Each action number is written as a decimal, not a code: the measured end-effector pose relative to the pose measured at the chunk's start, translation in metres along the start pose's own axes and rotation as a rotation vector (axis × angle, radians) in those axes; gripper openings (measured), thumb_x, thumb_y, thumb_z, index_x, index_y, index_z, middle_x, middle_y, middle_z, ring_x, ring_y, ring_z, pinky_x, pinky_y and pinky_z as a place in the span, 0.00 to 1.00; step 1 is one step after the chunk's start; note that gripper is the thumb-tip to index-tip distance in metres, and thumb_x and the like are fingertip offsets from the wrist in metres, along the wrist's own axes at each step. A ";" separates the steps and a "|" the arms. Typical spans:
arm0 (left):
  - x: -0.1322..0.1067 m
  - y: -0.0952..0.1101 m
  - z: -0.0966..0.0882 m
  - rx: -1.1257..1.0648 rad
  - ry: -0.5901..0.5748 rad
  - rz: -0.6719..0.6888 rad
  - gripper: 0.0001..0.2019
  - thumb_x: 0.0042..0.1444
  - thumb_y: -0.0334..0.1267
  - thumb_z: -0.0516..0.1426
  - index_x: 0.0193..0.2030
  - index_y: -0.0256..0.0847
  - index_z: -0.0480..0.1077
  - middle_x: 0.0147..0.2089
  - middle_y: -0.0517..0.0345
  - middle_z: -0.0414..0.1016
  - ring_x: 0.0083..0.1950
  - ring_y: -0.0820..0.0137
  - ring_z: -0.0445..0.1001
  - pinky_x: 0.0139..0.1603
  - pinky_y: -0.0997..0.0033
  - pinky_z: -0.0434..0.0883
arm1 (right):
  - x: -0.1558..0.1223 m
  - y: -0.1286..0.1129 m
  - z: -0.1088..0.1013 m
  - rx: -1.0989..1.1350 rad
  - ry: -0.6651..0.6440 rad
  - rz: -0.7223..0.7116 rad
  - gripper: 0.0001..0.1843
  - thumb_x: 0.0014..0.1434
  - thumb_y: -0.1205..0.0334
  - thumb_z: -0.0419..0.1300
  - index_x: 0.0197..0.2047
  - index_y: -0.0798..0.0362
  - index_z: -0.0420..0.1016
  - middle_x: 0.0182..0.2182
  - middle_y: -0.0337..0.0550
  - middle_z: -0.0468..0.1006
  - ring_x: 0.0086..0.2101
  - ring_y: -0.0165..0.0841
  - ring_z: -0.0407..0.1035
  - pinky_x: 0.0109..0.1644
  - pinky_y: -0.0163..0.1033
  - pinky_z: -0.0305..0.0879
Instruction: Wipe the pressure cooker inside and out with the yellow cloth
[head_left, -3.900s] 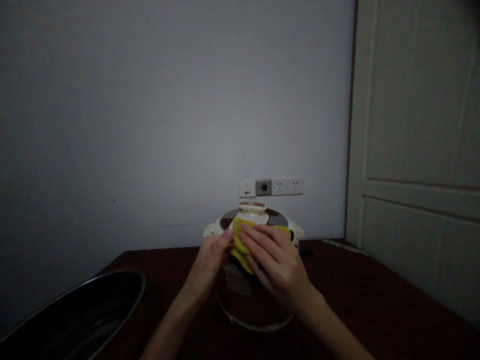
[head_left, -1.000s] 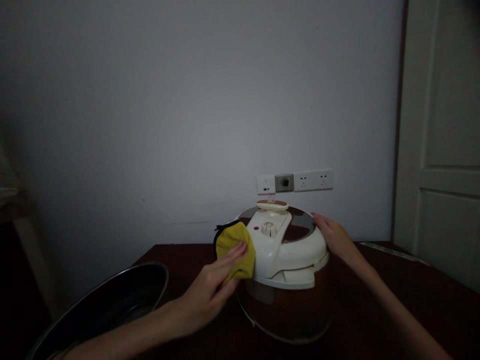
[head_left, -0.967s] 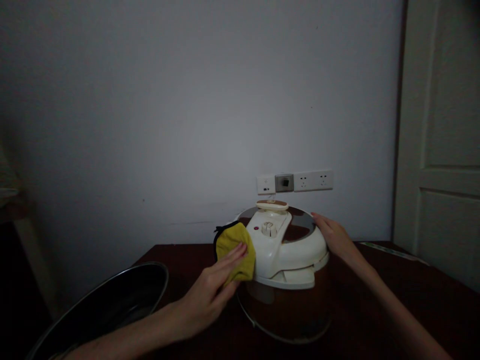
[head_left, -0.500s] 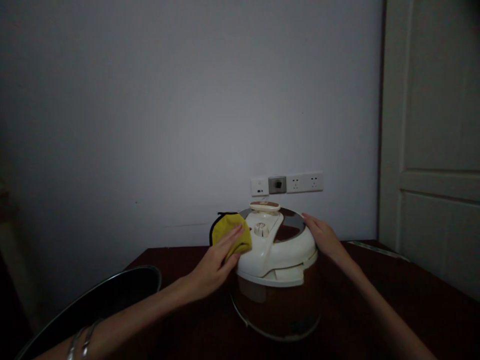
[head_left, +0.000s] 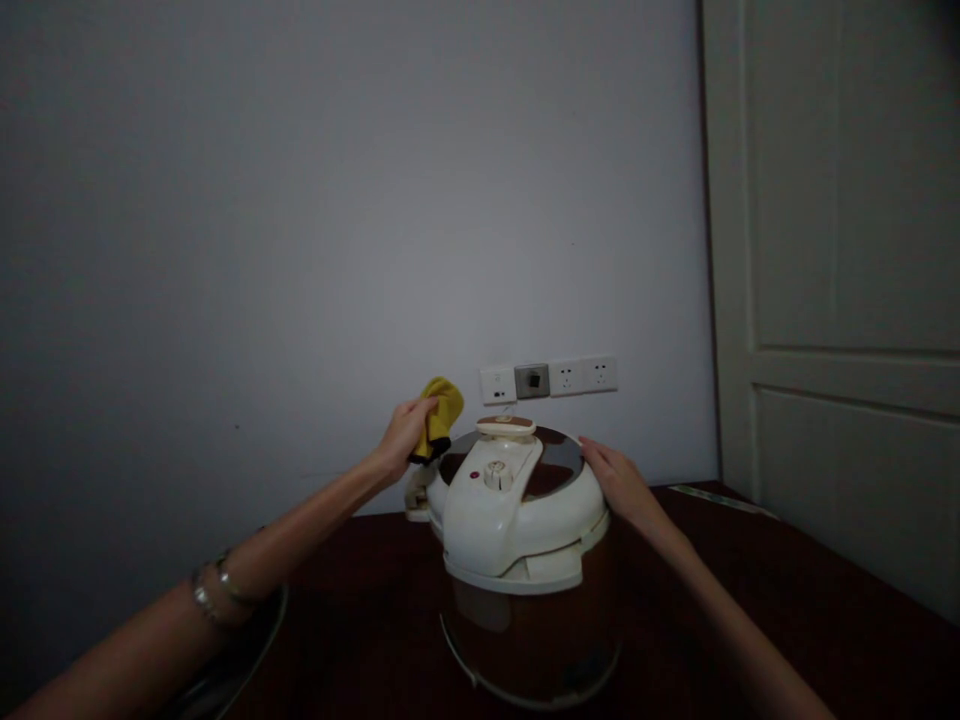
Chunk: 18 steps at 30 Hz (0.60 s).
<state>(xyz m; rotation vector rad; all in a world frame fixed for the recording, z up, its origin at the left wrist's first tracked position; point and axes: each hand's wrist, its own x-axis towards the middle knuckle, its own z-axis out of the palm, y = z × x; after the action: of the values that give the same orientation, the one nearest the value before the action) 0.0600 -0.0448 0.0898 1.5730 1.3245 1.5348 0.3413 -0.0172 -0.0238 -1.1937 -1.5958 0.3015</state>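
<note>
A brown electric cooker (head_left: 480, 545) with a white lid stands on the table. Its lid has a top handle (head_left: 506, 428), a dial (head_left: 497, 475) and glossy dark panels. My left hand (head_left: 405, 432) is closed around a bunched yellow cloth (head_left: 442, 408) with a black edge, at the lid's far left side. Whether the cloth touches the lid I cannot tell. My right hand (head_left: 615, 478) lies against the right edge of the lid, its fingers stretched out along it.
Behind the cooker, a row of wall sockets (head_left: 583, 376) is set in the pale wall. A dark, pan-like rim (head_left: 276, 625) shows at lower left, partly behind my left forearm. A flat strip (head_left: 724, 500) lies at the table's back right, near a white door (head_left: 847, 250).
My left hand has lifted the cloth from the lid's front left, up and towards the back left; the cloth is now bunched. My right hand stays at the lid. The view has shifted right.
</note>
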 end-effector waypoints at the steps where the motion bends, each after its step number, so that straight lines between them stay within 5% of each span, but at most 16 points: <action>1: 0.007 -0.001 0.009 0.031 -0.055 0.011 0.14 0.54 0.43 0.52 0.36 0.34 0.73 0.31 0.53 0.76 0.29 0.70 0.70 0.28 0.72 0.66 | 0.000 -0.001 0.000 0.005 -0.001 -0.001 0.29 0.59 0.49 0.44 0.51 0.58 0.75 0.53 0.53 0.73 0.55 0.42 0.66 0.61 0.47 0.56; 5: 0.014 -0.010 0.039 0.214 -0.382 0.265 0.16 0.56 0.41 0.50 0.43 0.36 0.74 0.42 0.50 0.78 0.43 0.64 0.74 0.43 0.63 0.69 | 0.000 -0.003 0.000 0.026 0.004 0.007 0.29 0.59 0.50 0.44 0.51 0.57 0.75 0.53 0.52 0.74 0.54 0.41 0.67 0.61 0.46 0.56; 9: 0.013 -0.007 0.047 0.309 -0.610 0.638 0.17 0.60 0.41 0.49 0.51 0.43 0.72 0.60 0.52 0.70 0.62 0.63 0.64 0.63 0.54 0.58 | -0.001 -0.005 0.000 0.017 0.035 0.018 0.28 0.59 0.50 0.45 0.50 0.57 0.76 0.52 0.51 0.75 0.54 0.41 0.67 0.60 0.46 0.57; 14: 0.025 0.002 0.050 0.410 -0.718 0.697 0.19 0.64 0.44 0.45 0.52 0.42 0.72 0.60 0.49 0.70 0.62 0.65 0.65 0.64 0.56 0.57 | -0.001 -0.006 0.000 0.004 0.029 0.015 0.30 0.59 0.50 0.44 0.51 0.60 0.75 0.52 0.56 0.74 0.54 0.42 0.67 0.60 0.45 0.57; 18: 0.034 0.004 0.052 0.546 -0.804 0.771 0.20 0.61 0.44 0.50 0.57 0.42 0.69 0.66 0.47 0.61 0.68 0.61 0.55 0.66 0.54 0.53 | -0.001 -0.005 -0.001 0.032 0.031 0.030 0.28 0.59 0.50 0.45 0.51 0.57 0.75 0.52 0.52 0.75 0.54 0.41 0.67 0.60 0.46 0.56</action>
<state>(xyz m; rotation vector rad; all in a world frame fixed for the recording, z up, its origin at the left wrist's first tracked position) 0.1055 -0.0028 0.0975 2.8631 0.6966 0.6695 0.3392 -0.0201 -0.0207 -1.1929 -1.5419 0.3250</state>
